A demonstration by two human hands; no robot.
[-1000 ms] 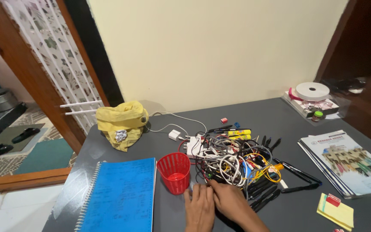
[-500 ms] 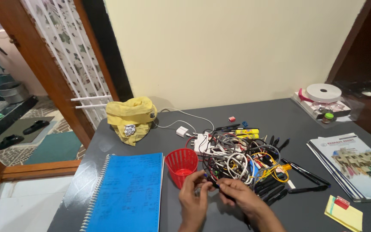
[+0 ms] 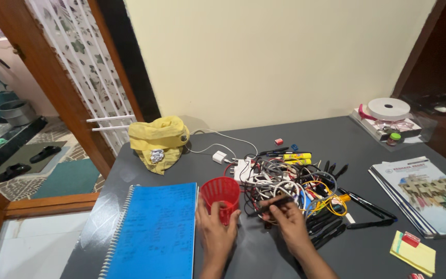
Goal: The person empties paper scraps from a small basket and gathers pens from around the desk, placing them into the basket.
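On a dark grey table (image 3: pixel 336 150), my left hand (image 3: pixel 215 227) wraps around a red mesh cup (image 3: pixel 220 195) standing upright beside a blue spiral notebook (image 3: pixel 153 232). My right hand (image 3: pixel 285 219) pinches a thin dark pen (image 3: pixel 272 203) at the near edge of a tangle of cables and pens (image 3: pixel 290 183). Yellow highlighters (image 3: pixel 296 156) lie at the far side of that tangle. Several black pens (image 3: pixel 360 204) are spread to its right.
A crumpled yellow cloth (image 3: pixel 160 142) sits at the back left with a white charger (image 3: pixel 219 156) near it. Printed booklets (image 3: pixel 424 194) and a yellow sticky pad (image 3: pixel 413 251) lie at the right. A white tape roll (image 3: pixel 388 109) rests at the far right.
Both hands have moved forward from the near table edge. The left hand has closed around the red cup and the right hand has picked a pen out of the tangle.
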